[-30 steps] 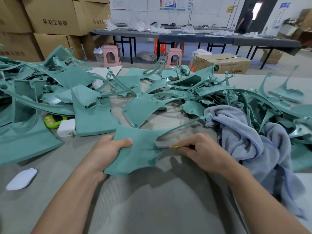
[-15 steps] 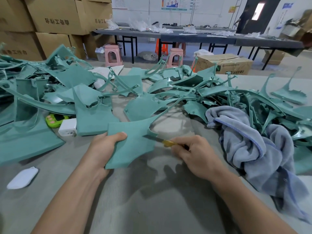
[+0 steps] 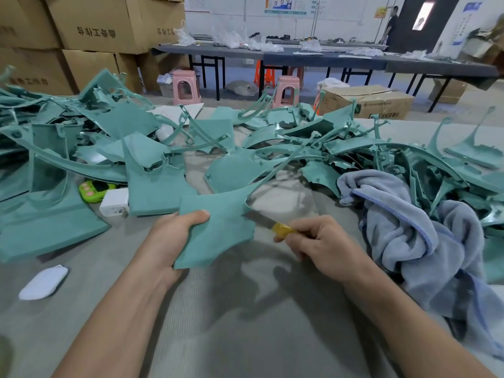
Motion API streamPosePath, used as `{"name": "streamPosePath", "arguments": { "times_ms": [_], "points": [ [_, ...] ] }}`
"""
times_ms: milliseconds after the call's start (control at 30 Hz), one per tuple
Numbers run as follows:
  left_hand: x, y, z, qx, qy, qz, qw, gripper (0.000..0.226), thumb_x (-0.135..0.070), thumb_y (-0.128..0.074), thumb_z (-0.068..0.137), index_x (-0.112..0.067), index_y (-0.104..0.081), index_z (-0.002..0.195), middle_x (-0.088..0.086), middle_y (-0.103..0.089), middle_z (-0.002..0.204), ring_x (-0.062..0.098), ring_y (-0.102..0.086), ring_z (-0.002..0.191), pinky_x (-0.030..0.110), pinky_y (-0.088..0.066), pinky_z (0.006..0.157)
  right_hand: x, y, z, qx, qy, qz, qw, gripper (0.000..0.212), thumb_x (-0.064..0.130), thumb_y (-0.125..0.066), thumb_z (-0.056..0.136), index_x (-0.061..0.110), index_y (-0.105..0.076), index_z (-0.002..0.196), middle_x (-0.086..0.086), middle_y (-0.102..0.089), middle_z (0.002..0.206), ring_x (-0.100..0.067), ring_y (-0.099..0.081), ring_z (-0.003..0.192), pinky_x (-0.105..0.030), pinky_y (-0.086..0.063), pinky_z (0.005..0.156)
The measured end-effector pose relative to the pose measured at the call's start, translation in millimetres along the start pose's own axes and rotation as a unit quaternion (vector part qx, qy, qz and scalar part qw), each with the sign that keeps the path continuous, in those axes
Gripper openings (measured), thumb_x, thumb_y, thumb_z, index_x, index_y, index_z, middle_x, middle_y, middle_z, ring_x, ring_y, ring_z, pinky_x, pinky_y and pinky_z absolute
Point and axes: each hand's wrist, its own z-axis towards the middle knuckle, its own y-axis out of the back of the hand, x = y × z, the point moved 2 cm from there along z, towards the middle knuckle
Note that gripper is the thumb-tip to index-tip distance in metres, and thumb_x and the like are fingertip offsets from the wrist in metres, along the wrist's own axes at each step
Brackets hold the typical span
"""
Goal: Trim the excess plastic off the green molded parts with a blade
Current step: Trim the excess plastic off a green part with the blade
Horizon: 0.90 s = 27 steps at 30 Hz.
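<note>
As hands (image 3: 174, 236) (image 3: 321, 246) grip part (image 3: 218, 230), blade (image 3: 259, 220) touches edge

Matt green plastic part (image 3: 218, 230), dull metal blade (image 3: 259, 220) with glossy yellow plastic handle (image 3: 282, 229), soft fluffy grey-blue cloth towel (image 3: 403, 230), ribbed grey table cover (image 3: 245, 323), brown cardboard boxes (image 3: 95, 23).

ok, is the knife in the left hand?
No, the right hand grips the knife by its yellow handle, while the left hand holds the green part.
</note>
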Motion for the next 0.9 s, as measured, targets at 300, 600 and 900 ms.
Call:
{"name": "streamPosePath", "arguments": {
  "times_ms": [300, 600, 900],
  "points": [
    [7.8, -14.6, 1.7, -0.069, 0.003, -0.115, 0.991, 0.019, -0.026, -0.055, 0.103, -0.013, -0.069, 0.102, 0.005, -0.078, 0.082, 0.022, -0.074, 0.061, 0.030, -0.053, 0.046, 26.2, -36.9, -15.4, 0.034, 0.064, 0.004, 0.997, 0.016, 0.026, -0.062, 0.095, 0.027, -0.077, 0.088, -0.002, -0.061, 0.064, -0.006, -0.045, 0.053, -0.025, -0.039, 0.051],
    [7.0, -23.3, -2.1, -0.064, 0.047, -0.141, 0.987, 0.015, -0.025, -0.056, 0.102, -0.015, -0.064, 0.094, 0.000, -0.072, 0.061, 0.014, -0.065, 0.042, 0.019, -0.045, 0.036, 29.9, -28.6, -16.1, -0.077, 0.046, -0.044, 0.995, 0.018, 0.019, -0.064, 0.098, 0.016, -0.070, 0.081, -0.008, -0.059, 0.064, -0.003, -0.042, 0.050, -0.026, -0.036, 0.049],
    [4.2, -19.9, -3.1, -0.082, 0.014, -0.181, 0.980, 0.013, -0.023, -0.058, 0.101, -0.014, -0.067, 0.101, -0.001, -0.078, 0.076, 0.015, -0.073, 0.057, 0.022, -0.050, 0.040, 34.9, -25.1, -11.8, -0.178, -0.047, 0.025, 0.983, 0.026, 0.014, -0.060, 0.100, 0.008, -0.073, 0.079, -0.016, -0.064, 0.069, -0.015, -0.049, 0.057, -0.037, -0.043, 0.056]
  ]
}}
